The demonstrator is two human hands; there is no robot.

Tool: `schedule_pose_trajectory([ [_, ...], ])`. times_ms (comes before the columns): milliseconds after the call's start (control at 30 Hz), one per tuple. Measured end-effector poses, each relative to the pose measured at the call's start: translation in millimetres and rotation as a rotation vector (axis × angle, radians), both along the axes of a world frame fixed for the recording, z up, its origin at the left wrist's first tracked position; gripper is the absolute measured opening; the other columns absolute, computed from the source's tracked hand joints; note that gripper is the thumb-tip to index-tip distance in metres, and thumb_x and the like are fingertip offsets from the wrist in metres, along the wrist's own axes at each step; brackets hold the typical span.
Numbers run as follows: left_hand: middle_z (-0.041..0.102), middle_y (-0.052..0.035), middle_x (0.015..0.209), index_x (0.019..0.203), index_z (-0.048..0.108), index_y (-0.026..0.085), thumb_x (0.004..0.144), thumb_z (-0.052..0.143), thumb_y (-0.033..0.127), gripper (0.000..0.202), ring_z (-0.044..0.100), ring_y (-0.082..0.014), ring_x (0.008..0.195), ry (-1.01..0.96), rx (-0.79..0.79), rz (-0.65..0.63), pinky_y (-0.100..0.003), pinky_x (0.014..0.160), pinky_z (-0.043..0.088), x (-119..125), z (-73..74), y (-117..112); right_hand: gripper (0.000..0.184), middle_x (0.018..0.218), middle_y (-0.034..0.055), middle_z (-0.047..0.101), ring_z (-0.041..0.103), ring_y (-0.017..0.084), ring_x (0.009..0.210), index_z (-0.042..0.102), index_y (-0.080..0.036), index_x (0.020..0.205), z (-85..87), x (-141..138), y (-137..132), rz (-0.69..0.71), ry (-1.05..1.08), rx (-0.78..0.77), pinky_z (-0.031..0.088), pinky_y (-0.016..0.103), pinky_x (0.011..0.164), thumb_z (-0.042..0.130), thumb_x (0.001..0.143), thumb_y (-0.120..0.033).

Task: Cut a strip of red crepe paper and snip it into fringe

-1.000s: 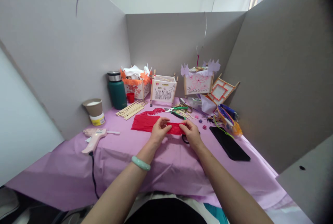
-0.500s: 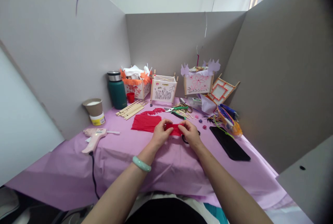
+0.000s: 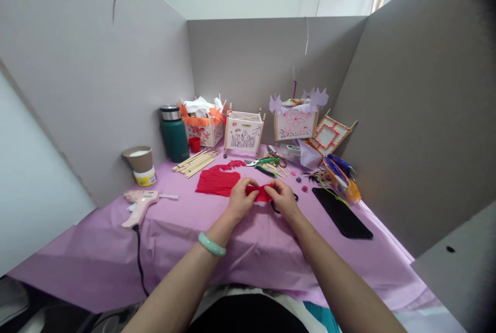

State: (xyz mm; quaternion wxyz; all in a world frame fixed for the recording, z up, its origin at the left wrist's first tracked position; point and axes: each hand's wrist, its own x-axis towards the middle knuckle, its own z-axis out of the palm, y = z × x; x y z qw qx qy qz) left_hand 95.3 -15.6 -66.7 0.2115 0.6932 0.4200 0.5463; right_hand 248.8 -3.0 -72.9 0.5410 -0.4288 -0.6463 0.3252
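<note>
Between my two hands is a small piece of red crepe paper [image 3: 262, 193], pinched at its left end by my left hand [image 3: 243, 199] and at its right end by my right hand [image 3: 282, 199]. Both hands are closed, thumbs against fingers. A larger red sheet [image 3: 217, 182] lies flat on the purple cloth, just left of my left hand. Behind it rests a fringed red strip [image 3: 229, 165]. Partly hidden under my right hand are the black scissor handles [image 3: 296, 197].
Green-handled pliers [image 3: 267, 161] and bamboo sticks [image 3: 196, 161] lie behind my hands. A pink glue gun [image 3: 141, 204] is at left, a black phone [image 3: 341, 213] at right. Along the back stand a green bottle [image 3: 175, 139] and decorated paper lanterns [image 3: 243, 132].
The red piece between my fingers looks more bunched than before. My left hand has shifted very slightly to the right; my right hand stays in place.
</note>
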Motion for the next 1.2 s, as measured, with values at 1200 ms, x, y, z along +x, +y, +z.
schedule_pose_trajectory([
  [1200,0.056,0.0003,0.07,0.069,0.058,0.019,0.072,0.064,0.018,0.007,0.049,-0.0139,0.067,0.022,-0.015,0.03,-0.027,0.067,0.038,0.6,-1.0,-0.5,0.017,0.061,-0.0027,0.053,0.047,0.014,0.059,0.054,-0.02,0.068,-5.0,0.4,4.1,-0.021,-0.021,-0.018,0.038,0.026,0.057,0.059,0.073,-0.035],
])
